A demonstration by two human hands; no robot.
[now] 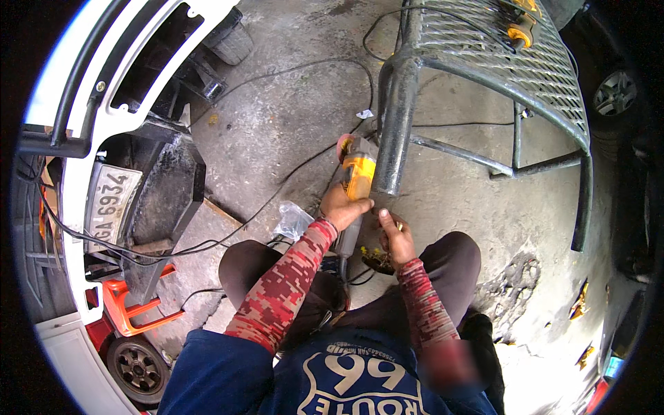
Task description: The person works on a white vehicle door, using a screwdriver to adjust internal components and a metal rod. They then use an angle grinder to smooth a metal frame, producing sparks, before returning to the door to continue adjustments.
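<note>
My left hand [340, 206] is wrapped round the body of a yellow and grey angle grinder [360, 176]. The grinder's reddish disc [344, 145] is at the far end, and its grey handle and cord run back between my knees. Just right of it, my right hand [396, 238] is closed with the thumb up. Something small and yellowish shows at its fingers, too small to name. The lower end of a thick dark metal tube [392, 162] is just beyond my hands, apart from them. It belongs to a welded tube frame with a mesh panel [477, 38].
A second yellow power tool [520, 34] lies on the mesh. Black cords [297, 173] cross the concrete floor. A clear plastic bag [293, 220] lies left of the grinder. At left are a white vehicle body [131, 104], a licence plate [114, 200], an orange plastic stool [121, 308] and a wheel [137, 369].
</note>
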